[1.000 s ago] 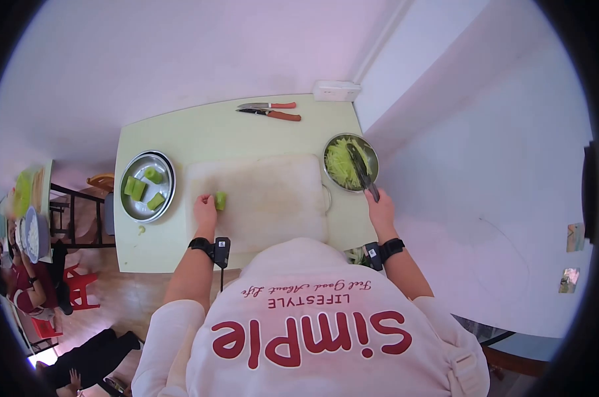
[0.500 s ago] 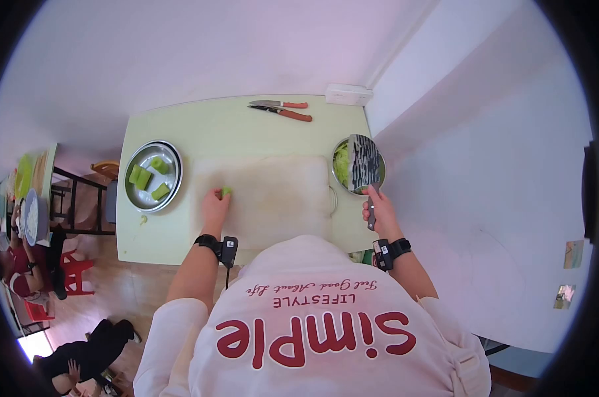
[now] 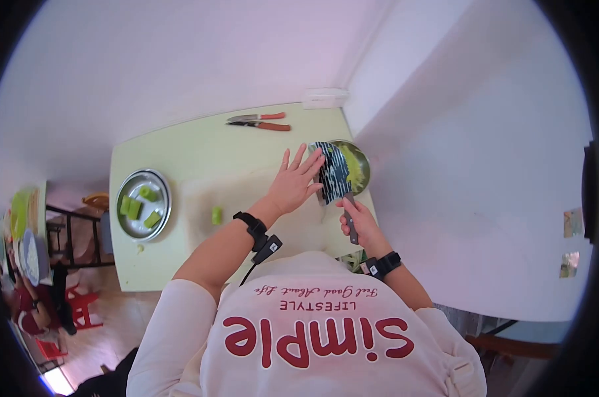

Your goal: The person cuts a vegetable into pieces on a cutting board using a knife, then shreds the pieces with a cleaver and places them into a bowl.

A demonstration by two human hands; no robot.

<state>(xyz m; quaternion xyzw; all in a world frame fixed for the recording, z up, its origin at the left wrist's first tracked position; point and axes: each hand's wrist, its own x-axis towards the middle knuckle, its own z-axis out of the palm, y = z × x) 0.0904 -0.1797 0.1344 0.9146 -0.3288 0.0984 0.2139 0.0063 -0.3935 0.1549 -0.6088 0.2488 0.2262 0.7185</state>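
1. Head view: your left hand [image 3: 294,186] reaches forward and right across the white rectangular cutting board [image 3: 246,192], back of the hand up, fingers spread and grasping nothing; the fingertips overlap the blade's left side, though you cannot tell how firmly they touch.
2. Head view: your right hand [image 3: 360,223], forearm angled forward and left, is clenched round the grey handle of the broad, dark-and-pale-streaked cleaver [image 3: 334,175].
3. Head view: the cleaver's blade points away from you, its long axis running near to far, tipping slightly left. It hides the left part of the round steel bowl [image 3: 365,162] of pale-green shreds [image 3: 354,169].
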